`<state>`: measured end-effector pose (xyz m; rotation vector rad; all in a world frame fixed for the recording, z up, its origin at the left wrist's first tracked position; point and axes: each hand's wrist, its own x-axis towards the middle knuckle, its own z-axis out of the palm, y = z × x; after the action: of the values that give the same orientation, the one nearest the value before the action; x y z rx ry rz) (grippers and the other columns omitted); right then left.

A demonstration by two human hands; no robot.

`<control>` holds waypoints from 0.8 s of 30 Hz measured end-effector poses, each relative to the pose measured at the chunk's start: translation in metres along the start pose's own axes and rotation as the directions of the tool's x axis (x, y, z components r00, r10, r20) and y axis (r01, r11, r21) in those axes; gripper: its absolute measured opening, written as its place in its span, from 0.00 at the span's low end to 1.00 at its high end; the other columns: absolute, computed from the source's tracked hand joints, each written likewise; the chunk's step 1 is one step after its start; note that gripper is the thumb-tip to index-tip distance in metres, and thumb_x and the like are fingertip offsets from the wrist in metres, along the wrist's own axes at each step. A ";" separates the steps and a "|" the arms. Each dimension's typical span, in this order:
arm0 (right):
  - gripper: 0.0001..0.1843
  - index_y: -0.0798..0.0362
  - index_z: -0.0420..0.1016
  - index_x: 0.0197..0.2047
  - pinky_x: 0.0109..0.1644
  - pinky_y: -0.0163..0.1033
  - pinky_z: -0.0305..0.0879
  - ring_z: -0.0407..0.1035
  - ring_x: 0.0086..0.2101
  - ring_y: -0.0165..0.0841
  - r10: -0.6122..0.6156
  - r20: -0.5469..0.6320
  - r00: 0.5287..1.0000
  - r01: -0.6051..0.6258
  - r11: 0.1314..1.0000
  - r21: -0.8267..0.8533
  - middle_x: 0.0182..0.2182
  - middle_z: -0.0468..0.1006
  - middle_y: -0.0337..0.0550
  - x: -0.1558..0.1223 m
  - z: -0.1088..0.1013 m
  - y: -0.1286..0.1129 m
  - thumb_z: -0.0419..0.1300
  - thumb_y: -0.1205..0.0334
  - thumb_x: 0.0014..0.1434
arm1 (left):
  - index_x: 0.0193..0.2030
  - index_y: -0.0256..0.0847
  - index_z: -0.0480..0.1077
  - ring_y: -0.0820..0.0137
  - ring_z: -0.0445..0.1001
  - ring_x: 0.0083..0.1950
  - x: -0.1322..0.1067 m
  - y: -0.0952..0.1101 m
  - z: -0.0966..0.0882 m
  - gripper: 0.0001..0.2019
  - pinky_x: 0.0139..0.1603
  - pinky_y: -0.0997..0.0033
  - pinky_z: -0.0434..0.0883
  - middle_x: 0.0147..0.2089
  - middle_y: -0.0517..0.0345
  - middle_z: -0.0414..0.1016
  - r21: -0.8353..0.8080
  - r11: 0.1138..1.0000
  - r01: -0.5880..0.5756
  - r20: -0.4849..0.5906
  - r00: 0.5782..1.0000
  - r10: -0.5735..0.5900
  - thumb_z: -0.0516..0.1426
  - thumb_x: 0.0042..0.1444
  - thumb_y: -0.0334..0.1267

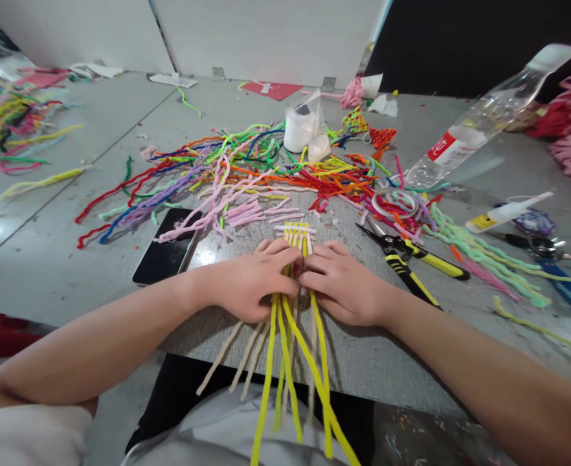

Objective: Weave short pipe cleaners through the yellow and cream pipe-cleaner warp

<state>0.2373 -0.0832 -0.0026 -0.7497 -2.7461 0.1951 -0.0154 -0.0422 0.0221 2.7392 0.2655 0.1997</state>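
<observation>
Bright overhead light casts soft shadows beside my left hand (pixel 251 285), glare spots whiten the table (pixel 344 362), and corners bend.

Phone (pixel 164 252), screen dark, lies just left of your left hand (pixel 254 285). Yellow-handled cutters (pixel 414 259) lie just right of your right hand (pixel 344 288), tips toward it. Beyond both hands: a loose heap of coloured stems (pixel 246 168), with a white roll (pixel 299 127) behind it. Tape ring (pixel 395 202) sits just beyond the cutters. Farther right: green strands (pixel 480 252), glue tube (pixel 506 212), scissors (pixel 533 244), clear bottle (pixel 480 123) with a red label. Far to your left, a second heap (pixel 8 123).
</observation>
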 end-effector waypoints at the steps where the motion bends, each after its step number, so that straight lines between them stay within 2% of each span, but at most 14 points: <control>1: 0.07 0.51 0.72 0.41 0.50 0.51 0.54 0.63 0.42 0.44 -0.005 -0.024 1.000 0.005 1.000 0.003 0.41 0.76 0.50 0.000 0.000 0.001 0.53 0.64 0.68 | 0.38 0.42 0.77 0.51 0.63 0.56 0.000 0.000 0.000 0.08 0.57 0.50 0.69 0.50 0.47 0.66 0.011 1.000 0.001 -0.002 1.000 -0.001 0.63 0.50 0.31; 5: 0.09 0.50 0.70 0.38 0.47 0.49 0.54 0.62 0.38 0.41 -0.013 -0.165 0.986 0.016 1.000 0.015 0.34 0.74 0.45 0.000 0.000 0.004 0.52 0.63 0.72 | 0.49 0.48 0.81 0.50 0.64 0.57 0.000 0.001 0.000 0.18 0.59 0.47 0.68 0.52 0.48 0.66 0.034 0.999 -0.012 -0.014 1.000 0.012 0.65 0.51 0.32; 7: 0.09 0.50 0.70 0.38 0.47 0.48 0.54 0.63 0.37 0.39 -0.003 -0.229 0.973 0.008 1.000 0.021 0.34 0.74 0.43 0.000 0.001 0.005 0.53 0.64 0.72 | 0.51 0.51 0.82 0.50 0.64 0.57 0.000 0.001 0.000 0.19 0.59 0.47 0.68 0.52 0.49 0.67 0.026 0.999 -0.024 -0.007 1.000 0.024 0.66 0.51 0.33; 12: 0.08 0.49 0.70 0.38 0.45 0.47 0.54 0.63 0.35 0.38 0.014 -0.277 0.961 -0.006 1.000 0.029 0.32 0.74 0.41 -0.001 0.003 0.006 0.55 0.63 0.72 | 0.44 0.51 0.83 0.51 0.65 0.59 0.000 0.000 0.000 0.15 0.61 0.48 0.66 0.54 0.49 0.69 0.031 0.999 -0.038 -0.009 0.999 0.038 0.67 0.50 0.31; 17: 0.09 0.49 0.69 0.37 0.45 0.46 0.55 0.63 0.35 0.38 0.016 -0.310 0.950 -0.013 1.000 0.013 0.31 0.74 0.41 0.000 0.004 0.004 0.55 0.63 0.72 | 0.46 0.53 0.83 0.51 0.65 0.56 0.002 0.001 0.001 0.17 0.59 0.48 0.66 0.54 0.49 0.70 0.075 0.993 -0.090 0.017 0.996 0.089 0.67 0.51 0.31; 21: 0.08 0.49 0.69 0.39 0.44 0.46 0.56 0.63 0.34 0.36 0.011 -0.358 0.934 -0.006 1.000 0.015 0.30 0.74 0.40 0.001 0.004 0.004 0.55 0.64 0.72 | 0.41 0.47 0.80 0.51 0.65 0.56 0.002 0.004 0.004 0.08 0.59 0.49 0.66 0.53 0.47 0.71 0.133 0.989 -0.072 0.045 0.997 0.066 0.66 0.53 0.33; 24: 0.06 0.50 0.69 0.40 0.44 0.46 0.57 0.65 0.33 0.36 0.008 -0.380 0.925 0.004 1.000 0.030 0.30 0.74 0.40 0.001 0.004 0.005 0.56 0.65 0.72 | 0.43 0.44 0.77 0.51 0.66 0.57 0.002 0.005 0.004 0.07 0.58 0.50 0.67 0.54 0.45 0.73 0.128 0.989 -0.075 0.023 0.997 0.073 0.64 0.56 0.35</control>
<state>0.2374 -0.0784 -0.0072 -0.6987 -2.3685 0.0803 -0.0114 -0.0481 0.0204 2.8800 0.1778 0.1835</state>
